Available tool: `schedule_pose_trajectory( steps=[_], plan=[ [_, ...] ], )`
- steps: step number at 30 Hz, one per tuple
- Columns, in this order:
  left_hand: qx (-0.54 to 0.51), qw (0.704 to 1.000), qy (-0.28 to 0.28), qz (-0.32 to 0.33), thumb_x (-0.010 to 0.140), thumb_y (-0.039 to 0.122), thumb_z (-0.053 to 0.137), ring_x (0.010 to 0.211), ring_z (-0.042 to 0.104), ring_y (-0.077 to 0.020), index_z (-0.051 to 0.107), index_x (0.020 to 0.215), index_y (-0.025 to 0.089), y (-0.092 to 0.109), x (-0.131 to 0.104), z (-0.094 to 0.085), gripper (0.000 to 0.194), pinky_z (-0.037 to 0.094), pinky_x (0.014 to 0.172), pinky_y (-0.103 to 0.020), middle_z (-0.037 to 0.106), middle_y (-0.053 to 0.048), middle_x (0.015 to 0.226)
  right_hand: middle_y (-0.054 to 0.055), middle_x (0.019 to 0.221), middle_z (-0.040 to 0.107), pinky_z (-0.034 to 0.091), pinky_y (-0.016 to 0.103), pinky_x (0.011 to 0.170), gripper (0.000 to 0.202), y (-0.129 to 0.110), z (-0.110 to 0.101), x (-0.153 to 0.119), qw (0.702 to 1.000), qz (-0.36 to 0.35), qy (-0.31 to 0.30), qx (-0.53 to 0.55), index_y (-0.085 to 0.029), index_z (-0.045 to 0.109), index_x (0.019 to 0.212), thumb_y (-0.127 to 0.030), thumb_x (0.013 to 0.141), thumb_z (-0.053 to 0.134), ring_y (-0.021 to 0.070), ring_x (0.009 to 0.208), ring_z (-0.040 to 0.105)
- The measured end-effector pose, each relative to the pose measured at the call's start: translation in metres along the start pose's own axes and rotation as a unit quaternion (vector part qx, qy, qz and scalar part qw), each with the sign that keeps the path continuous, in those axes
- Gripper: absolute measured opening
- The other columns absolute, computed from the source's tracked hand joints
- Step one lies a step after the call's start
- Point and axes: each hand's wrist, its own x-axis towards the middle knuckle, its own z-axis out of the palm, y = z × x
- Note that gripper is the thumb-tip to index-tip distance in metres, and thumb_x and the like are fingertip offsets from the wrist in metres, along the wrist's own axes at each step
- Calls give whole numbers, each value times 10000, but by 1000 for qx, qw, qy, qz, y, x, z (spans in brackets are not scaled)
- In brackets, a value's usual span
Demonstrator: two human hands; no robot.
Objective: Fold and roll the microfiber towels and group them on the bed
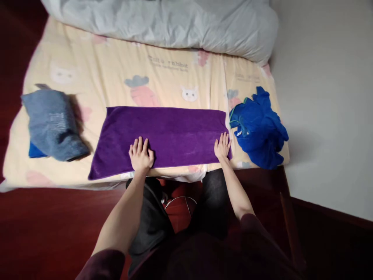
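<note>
A purple towel (180, 134) lies spread out as a long rectangle near the front edge of the bed. My left hand (141, 155) rests flat on its lower edge, left of the middle, with the fingers apart. At the towel's right end, my right hand (222, 146) presses down on the cloth, fingers stretched out. Neither hand grips anything. Just right of my right hand is a crumpled blue cloth (259, 128) with a thin green cord or trim on it.
The bed has a cream sheet (169, 85) printed with rabbits and carrots. On the left sits a folded grey-blue cloth (55, 124) with a blue piece under it. A rolled grey quilt (163, 23) runs along the back. A pale wall (323, 97) stands at the right.
</note>
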Motion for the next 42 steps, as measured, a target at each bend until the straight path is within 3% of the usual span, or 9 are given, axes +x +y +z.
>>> schedule_pose_trajectory(
  steps=[3,9,11,13,19,25,31,36,42],
  plan=[
    [-15,1000,7,2,966,341,472,1644,289,-339,546,1591,178,-1,1,2,649,142,1352,-590,390,-137,1733,176,1801,168,58,612,1367,645,-65,-3,-1,998,-62,10,32,-31,348,1680,-287,1088,336,317,1701,82],
    [-20,1000,0,0,953,375,487,1646,282,-359,517,1610,166,-6,2,2,690,138,1351,-611,389,-152,1730,53,1806,203,28,471,1395,597,-264,18,-34,928,-332,-62,156,-134,367,1688,-326,1124,392,214,1705,81],
    [-9,1000,-6,9,932,420,509,1648,273,-375,497,1619,129,-9,2,3,747,149,1352,-602,414,-180,1711,39,1794,253,41,437,1394,566,-303,33,-46,899,-400,-86,157,-128,388,1670,-306,1133,413,194,1692,149],
    [4,1000,-6,17,915,462,527,1648,270,-384,501,1611,98,-12,2,4,786,163,1351,-597,447,-202,1686,24,1768,328,71,405,1391,512,-317,48,-51,885,-427,-116,145,-125,450,1627,-283,1141,420,169,1668,225],
    [-11,1000,5,-4,958,357,489,1641,300,-348,553,1582,191,-8,2,4,649,159,1346,-607,411,-129,1722,29,1748,365,70,388,1402,517,-260,56,-18,881,-417,-153,162,-122,484,1617,-286,1134,398,151,1664,253],
    [-19,1000,15,-1,936,320,530,1631,323,-348,550,1590,227,-5,3,3,661,171,1339,-625,417,-107,1721,42,1778,298,71,497,1407,589,-156,35,56,954,-240,-99,151,-201,412,1682,-376,1123,351,201,1690,178],
    [-32,999,5,-9,937,325,535,1640,297,-357,549,1590,220,-6,3,3,661,140,1348,-626,401,-108,1731,72,1781,294,134,541,1384,621,-59,28,109,988,-142,-25,59,-183,389,1688,-415,1124,271,223,1684,208],
    [-44,999,-2,-15,934,334,543,1641,292,-358,538,1595,233,-4,3,1,669,120,1353,-630,390,-97,1738,93,1791,268,154,565,1371,646,-38,35,123,994,-109,8,4,-176,340,1708,-423,1128,201,241,1684,207],
    [-55,998,-3,-22,935,339,549,1644,280,-367,528,1603,233,-4,3,0,677,103,1357,-630,381,-93,1743,105,1811,202,153,568,1369,657,-33,32,131,990,-138,-24,-31,-180,278,1728,-431,1125,211,240,1695,156]
  ],
)
